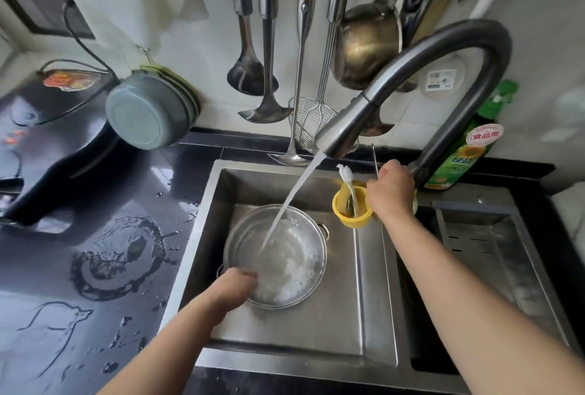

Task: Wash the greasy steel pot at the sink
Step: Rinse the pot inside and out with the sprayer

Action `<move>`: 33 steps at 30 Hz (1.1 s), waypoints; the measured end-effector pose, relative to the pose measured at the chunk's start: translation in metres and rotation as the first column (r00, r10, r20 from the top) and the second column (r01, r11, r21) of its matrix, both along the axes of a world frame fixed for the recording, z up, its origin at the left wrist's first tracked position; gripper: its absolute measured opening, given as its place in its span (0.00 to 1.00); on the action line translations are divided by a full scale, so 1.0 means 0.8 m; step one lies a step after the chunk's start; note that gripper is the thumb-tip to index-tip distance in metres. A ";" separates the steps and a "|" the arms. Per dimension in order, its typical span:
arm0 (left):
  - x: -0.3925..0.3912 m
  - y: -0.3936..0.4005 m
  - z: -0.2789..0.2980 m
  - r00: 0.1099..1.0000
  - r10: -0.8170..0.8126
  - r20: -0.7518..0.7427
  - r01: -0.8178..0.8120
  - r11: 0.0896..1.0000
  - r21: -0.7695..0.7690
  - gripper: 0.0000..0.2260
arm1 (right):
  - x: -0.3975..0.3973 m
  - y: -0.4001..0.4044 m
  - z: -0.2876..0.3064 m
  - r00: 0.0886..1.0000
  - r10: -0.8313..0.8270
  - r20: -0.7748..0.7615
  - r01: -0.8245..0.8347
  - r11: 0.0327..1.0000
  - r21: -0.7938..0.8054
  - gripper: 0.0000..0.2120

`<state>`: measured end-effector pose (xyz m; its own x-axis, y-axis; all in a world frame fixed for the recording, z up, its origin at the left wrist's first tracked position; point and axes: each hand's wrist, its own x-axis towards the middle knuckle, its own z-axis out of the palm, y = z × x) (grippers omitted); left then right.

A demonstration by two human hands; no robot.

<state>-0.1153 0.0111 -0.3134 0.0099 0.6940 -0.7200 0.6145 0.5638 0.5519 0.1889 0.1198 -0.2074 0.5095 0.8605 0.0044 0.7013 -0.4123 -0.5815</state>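
Observation:
The steel pot (297,236) stands upright in the left basin of the steel sink (354,315), holding foamy water. Water streams from the curved grey faucet (345,128) into the pot. My left hand (235,288) grips the pot's near rim, its fingers dipping inside. My right hand (392,188) is up at the back of the sink near the faucet's base, fingers curled; what it holds is hidden behind the hand.
A yellow cup (349,207) with a brush hangs on the sink divider beside my right hand. A green detergent bottle (468,147) stands behind the faucet. Ladles and a strainer (311,122) hang on the wall. The wet black counter (95,268) lies left, a drain tray (487,236) right.

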 end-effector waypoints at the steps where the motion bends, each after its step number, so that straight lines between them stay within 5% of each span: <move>1: -0.002 0.002 0.001 1.000 -0.027 -0.015 0.027 0.999 0.017 0.16 | -0.004 -0.003 0.005 1.000 0.001 -0.008 -0.001 1.000 0.001 0.10; 4: -0.005 0.009 0.001 0.997 -0.064 -0.053 0.067 0.996 0.060 0.17 | -0.019 -0.019 0.008 0.977 0.126 -0.174 -0.150 0.979 -0.135 0.09; 7: -0.009 0.006 0.003 0.995 -0.090 -0.052 0.093 0.994 0.058 0.18 | -0.038 -0.062 0.004 0.828 0.235 -0.510 -0.499 0.724 -0.476 0.39; 9: -0.013 0.002 0.008 0.988 -0.135 -0.070 0.138 0.989 0.043 0.13 | -0.049 -0.080 0.024 0.786 0.276 -0.553 -0.511 0.793 -0.331 0.41; 11: -0.022 -0.006 0.011 0.969 -0.198 -0.146 0.204 0.979 0.025 0.11 | -0.063 -0.088 0.061 0.693 0.278 -0.665 -0.370 0.929 0.003 0.34; 15: -0.043 -0.033 -0.004 0.915 -0.295 -0.275 0.291 0.955 -0.056 0.17 | -0.085 -0.083 0.135 0.650 0.428 -0.628 -0.166 0.886 0.433 0.32; 23: -0.054 -0.055 -0.019 0.967 -0.082 -0.243 0.085 0.996 0.004 0.11 | -0.108 -0.041 0.135 0.847 0.288 -0.447 0.074 0.769 0.635 0.08; 28: -0.043 -0.076 -0.011 0.951 -0.137 -0.278 0.161 0.985 0.064 0.12 | -0.111 -0.086 0.082 0.946 0.246 -0.212 -0.126 0.880 0.459 0.06; 33: -0.036 -0.082 -0.010 0.904 -0.194 -0.382 0.242 0.967 0.082 0.16 | -0.114 -0.129 0.004 0.955 0.268 -0.131 -0.280 0.956 -0.091 0.12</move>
<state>-0.1438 -0.0546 -0.3215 -0.0776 0.7889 -0.6097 0.8868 0.3340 0.3194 0.0977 0.0167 -0.2041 0.2455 0.9591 -0.1413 0.7263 -0.2785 -0.6285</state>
